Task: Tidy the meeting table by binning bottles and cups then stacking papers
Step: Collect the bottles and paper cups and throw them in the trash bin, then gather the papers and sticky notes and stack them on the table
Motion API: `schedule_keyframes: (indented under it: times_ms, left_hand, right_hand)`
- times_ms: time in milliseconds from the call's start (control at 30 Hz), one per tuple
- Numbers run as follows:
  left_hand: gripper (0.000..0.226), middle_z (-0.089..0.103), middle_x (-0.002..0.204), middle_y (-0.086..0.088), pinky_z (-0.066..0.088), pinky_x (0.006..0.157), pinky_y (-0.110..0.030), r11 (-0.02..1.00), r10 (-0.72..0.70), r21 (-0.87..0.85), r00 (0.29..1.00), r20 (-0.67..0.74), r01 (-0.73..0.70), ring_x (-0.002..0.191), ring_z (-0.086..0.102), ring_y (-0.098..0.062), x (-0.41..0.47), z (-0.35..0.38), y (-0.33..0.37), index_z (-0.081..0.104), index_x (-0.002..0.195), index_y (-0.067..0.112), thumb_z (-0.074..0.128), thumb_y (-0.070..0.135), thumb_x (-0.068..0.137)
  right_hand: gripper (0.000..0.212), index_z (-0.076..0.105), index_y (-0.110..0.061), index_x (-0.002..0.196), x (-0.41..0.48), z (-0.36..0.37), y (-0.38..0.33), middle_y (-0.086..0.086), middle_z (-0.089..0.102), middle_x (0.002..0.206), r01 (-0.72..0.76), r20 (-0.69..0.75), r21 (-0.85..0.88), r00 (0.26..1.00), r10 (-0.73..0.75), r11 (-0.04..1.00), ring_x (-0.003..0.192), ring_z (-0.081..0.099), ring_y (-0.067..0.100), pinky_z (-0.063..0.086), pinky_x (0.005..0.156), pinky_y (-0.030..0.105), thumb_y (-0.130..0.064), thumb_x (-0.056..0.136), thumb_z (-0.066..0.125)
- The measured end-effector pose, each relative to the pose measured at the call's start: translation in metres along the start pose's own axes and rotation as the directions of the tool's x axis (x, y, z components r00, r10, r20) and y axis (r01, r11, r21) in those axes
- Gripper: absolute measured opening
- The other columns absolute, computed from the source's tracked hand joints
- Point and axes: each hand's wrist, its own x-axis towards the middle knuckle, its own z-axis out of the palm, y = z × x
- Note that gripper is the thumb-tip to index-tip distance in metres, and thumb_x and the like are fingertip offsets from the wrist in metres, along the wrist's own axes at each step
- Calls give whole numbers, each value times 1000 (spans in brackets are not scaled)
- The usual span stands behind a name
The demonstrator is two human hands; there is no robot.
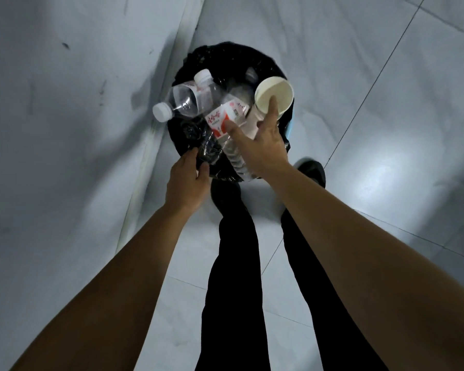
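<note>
The person stands over the bin, which is lined with a black bag and stands on the floor close to the wall. The right hand is spread above the mouth of the bin, its fingers straight and released. One finger reaches into the paper cup, and the thumb touches the labelled bottle. The left hand grasps the near edge of the black bag, with the fingers curled on the film.

A capped bottle lies at the left side of the opening, and its cap sticks out past the rim. Another bottle lies just behind it.

The bottles look empty, so I judge them very light, with thin, smooth walls that dent and spring back. They will probably roll or bounce if dropped on this high pile. The best hold is around the middle, on the label. The paper cup is soft and easy to crush, so it is better to take it gently by the wall near its rim.
</note>
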Motion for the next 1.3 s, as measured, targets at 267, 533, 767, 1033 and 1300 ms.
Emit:
schedule_keyframes:
  times_ms: [267, 533, 767, 1033, 1300]
  left_hand:
    - [46, 51, 144, -12, 33, 108, -33, 993, 89, -59, 973, -211, -104, 134, 45, -27, -106, -97, 96, 42, 145, 8, 40, 29, 105]
    - [53, 40, 154, 2, 32, 113, -31, 913, 264, -192, 881, -393, -360, 140, 38, -13, -310, -256, 253, 35, 151, 20, 47, 36, 102]
    - [58, 50, 142, 14, 39, 101, -25, 762, 400, -262, 748, -531, -593, 124, 50, 0, -440, -325, 320, 37, 148, 27, 61, 25, 95]
    - [56, 55, 135, 17, 40, 90, -13, 585, 723, -226, 627, -289, -779, 121, 52, 7, -469, -353, 351, 40, 145, 31, 61, 22, 94]
    - [50, 59, 129, 10, 44, 91, -20, 467, 882, -357, 453, 129, -809, 119, 57, -7, -510, -257, 388, 46, 140, 26, 61, 16, 94]
  right_hand:
    - [71, 19, -21, 155, -116, -122, -42, 10, 36, 153, 49, -81, -79, 995, -55, 996, 141, 36, 28, 31, 111, 43, -58, 98, 40]
    - [56, 38, -23, 148, -311, -294, -144, 2, 45, 147, 249, -370, 31, 903, -220, 968, 133, 46, 17, 39, 110, 39, -51, 100, 41]
    - [55, 35, -35, 148, -469, -363, -174, -9, 52, 140, 494, -580, 232, 762, -288, 838, 127, 49, 4, 42, 99, 26, -49, 97, 51]
    - [61, 34, -39, 150, -574, -340, -135, -17, 45, 147, 526, -837, 287, 544, -58, 800, 133, 43, -2, 40, 111, 35, -58, 94, 49]
    - [67, 33, -44, 147, -708, -257, -40, -22, 41, 146, 369, -924, 379, 203, 324, 849, 133, 41, -6, 40, 111, 33, -69, 86, 44]
